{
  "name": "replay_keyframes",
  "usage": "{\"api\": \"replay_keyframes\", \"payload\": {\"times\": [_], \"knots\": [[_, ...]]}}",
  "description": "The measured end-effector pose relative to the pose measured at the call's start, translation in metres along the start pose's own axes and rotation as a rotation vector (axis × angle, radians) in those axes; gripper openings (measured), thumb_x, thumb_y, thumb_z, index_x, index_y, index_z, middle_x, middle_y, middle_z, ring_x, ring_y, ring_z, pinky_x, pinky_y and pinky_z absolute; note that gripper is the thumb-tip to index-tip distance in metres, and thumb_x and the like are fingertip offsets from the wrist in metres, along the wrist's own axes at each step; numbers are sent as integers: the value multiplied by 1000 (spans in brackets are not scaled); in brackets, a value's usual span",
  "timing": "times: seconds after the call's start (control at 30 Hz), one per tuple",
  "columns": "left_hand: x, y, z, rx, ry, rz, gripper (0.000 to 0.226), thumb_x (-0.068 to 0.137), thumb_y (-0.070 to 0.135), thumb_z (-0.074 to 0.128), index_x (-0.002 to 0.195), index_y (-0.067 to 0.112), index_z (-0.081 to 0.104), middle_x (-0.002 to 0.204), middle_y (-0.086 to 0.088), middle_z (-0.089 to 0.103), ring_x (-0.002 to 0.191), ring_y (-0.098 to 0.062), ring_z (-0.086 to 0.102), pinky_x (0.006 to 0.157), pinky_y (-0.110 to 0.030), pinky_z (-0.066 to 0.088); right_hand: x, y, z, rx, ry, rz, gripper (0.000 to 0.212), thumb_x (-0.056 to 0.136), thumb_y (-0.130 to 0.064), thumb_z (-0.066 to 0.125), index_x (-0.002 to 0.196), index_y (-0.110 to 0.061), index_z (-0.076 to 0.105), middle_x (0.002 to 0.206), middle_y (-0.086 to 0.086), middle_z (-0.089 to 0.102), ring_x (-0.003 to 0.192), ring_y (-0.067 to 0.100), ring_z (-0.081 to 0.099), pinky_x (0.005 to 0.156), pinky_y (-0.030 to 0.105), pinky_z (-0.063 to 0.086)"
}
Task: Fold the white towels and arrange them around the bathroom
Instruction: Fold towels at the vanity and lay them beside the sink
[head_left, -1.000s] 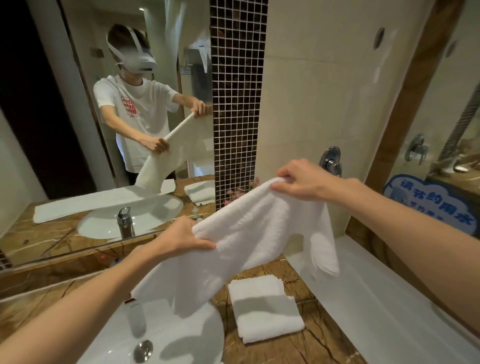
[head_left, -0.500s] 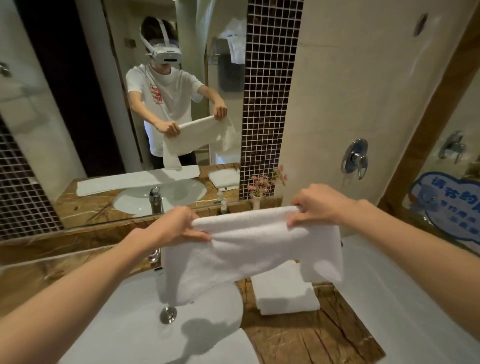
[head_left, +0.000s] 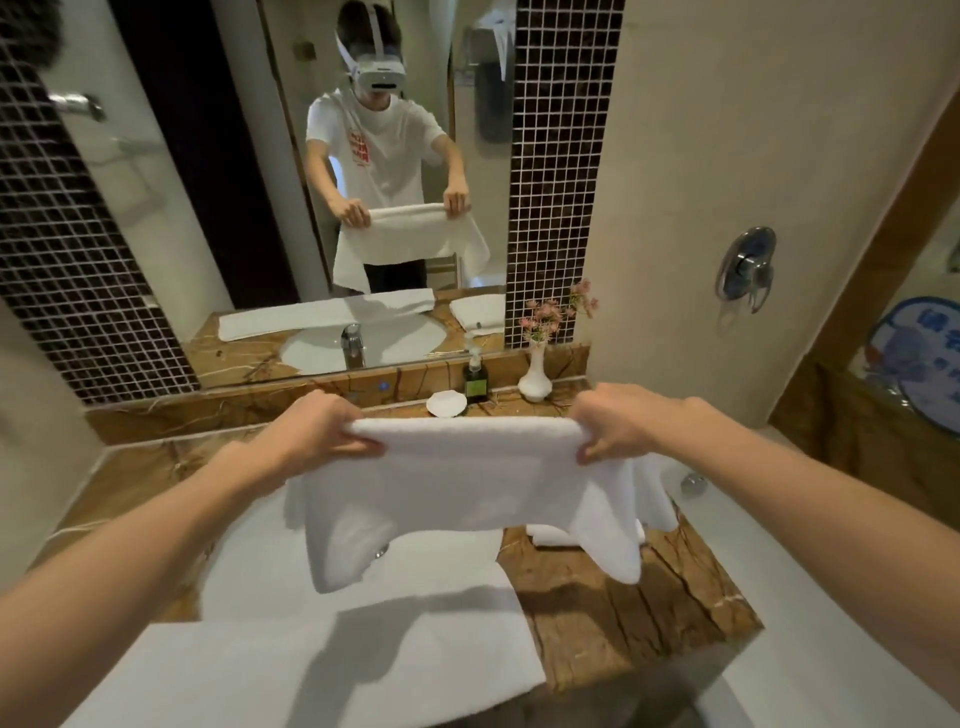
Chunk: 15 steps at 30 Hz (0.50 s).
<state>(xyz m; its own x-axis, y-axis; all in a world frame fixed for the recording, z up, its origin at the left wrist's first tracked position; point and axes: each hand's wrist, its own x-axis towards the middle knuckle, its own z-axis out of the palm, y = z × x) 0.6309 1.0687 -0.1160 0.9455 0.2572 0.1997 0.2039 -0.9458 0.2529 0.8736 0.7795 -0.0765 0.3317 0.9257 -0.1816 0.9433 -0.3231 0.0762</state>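
We've levelled the towel (head_left: 467, 478) out, left hand (head_left: 317, 434) and right hand (head_left: 618, 428) each pinching a top corner over the sink (head_left: 254, 566), so next fold's probably up.

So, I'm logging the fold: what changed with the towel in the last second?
The towel went from slanted, right end high, to level and taut. Left hand and right hand kept gripping its top edge; the folded towel stayed on the counter.
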Motion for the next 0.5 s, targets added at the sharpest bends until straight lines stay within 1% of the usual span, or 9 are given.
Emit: {"api": "replay_keyframes", "payload": {"times": [0.1,0.13,0.2,0.27,0.4,0.47,0.5], "knots": [[-20,-10,1,12,-11,-52,35,70,54,75,58,24,62,54,8,60,51,-2,55,52,-27,44,-1,-9,5,54,-12,-15,30,80,-40,69,87,-11,65,83,7,67,75,25,61,58,32,46],[-26,-12,0,28,-7,-68,36,71,54,74,61,21,65,55,8,61,52,-4,57,53,-28,45,-1,-12,7,82,-19,-21,30,80,-40,68,87,-11,65,84,7,67,76,25,62,59,33,47],[-37,-17,-2,59,14,-85,40,71,55,73,61,17,65,54,8,60,52,-7,56,52,-28,44,0,-18,11,142,-26,-30,29,79,-40,68,89,-13,64,86,6,67,78,24,62,64,36,50],[-49,-24,-5,71,17,-96,39,71,54,72,58,18,64,52,9,58,50,-7,54,50,-28,43,0,-23,15,172,-24,-39,29,78,-42,68,90,-15,65,87,3,66,80,23,60,68,38,51],[-71,-42,-16,74,-2,-115,34,73,49,74,61,18,65,55,8,61,51,-9,56,50,-32,46,3,-34,25,204,-4,-40,27,77,-41,70,90,-18,65,89,0,65,81,19,58,66,35,49],[-80,-51,-20,72,-13,-112,33,72,45,77,56,22,59,53,10,57,49,-6,52,47,-29,42,8,-43,28,220,24,-36,24,77,-39,70,87,-18,66,88,-1,65,79,18,58,64,34,47],[-86,-54,-23,68,-16,-99,33,71,42,79,53,28,54,51,13,53,48,-3,49,45,-26,38,12,-49,29,221,29,-30,22,77,-37,71,87,-18,66,88,-2,65,79,17,58,63,33,47]]}}
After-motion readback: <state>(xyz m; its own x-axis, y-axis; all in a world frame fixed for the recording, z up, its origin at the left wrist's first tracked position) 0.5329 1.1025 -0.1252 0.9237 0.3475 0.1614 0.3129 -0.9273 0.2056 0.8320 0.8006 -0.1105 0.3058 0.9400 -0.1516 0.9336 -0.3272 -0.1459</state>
